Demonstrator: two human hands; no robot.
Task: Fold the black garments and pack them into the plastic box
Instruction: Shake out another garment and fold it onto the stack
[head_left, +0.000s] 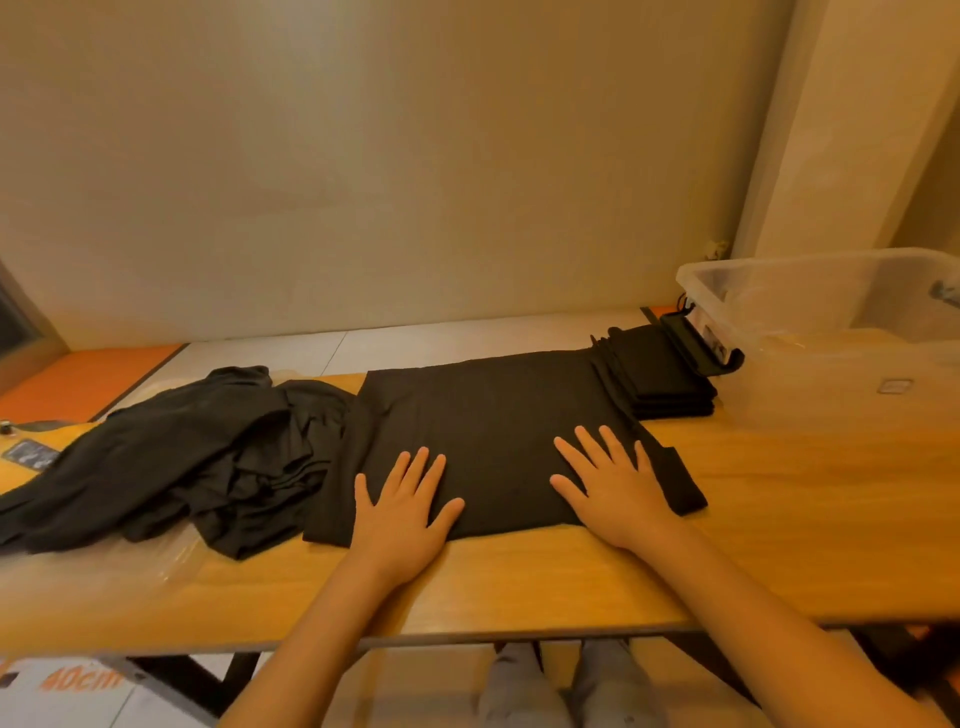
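A black garment (488, 415) lies spread flat across the middle of the wooden table. My left hand (402, 512) presses flat on its near left part, fingers straight and spread. My right hand (610, 488) lies flat on its near right part, fingers also spread. A stack of folded black garments (662, 371) sits just behind the garment's right end. Right of that stack stands a clear plastic box (852, 317), open on top. A heap of unfolded black garments (176, 457) covers the table's left side.
The wooden table (805, 509) runs across the view, with its front edge close to me. Clear plastic wrap (104, 566) lies under the heap at the left. A small dark label (28, 454) sits at the far left. A wall stands behind the table.
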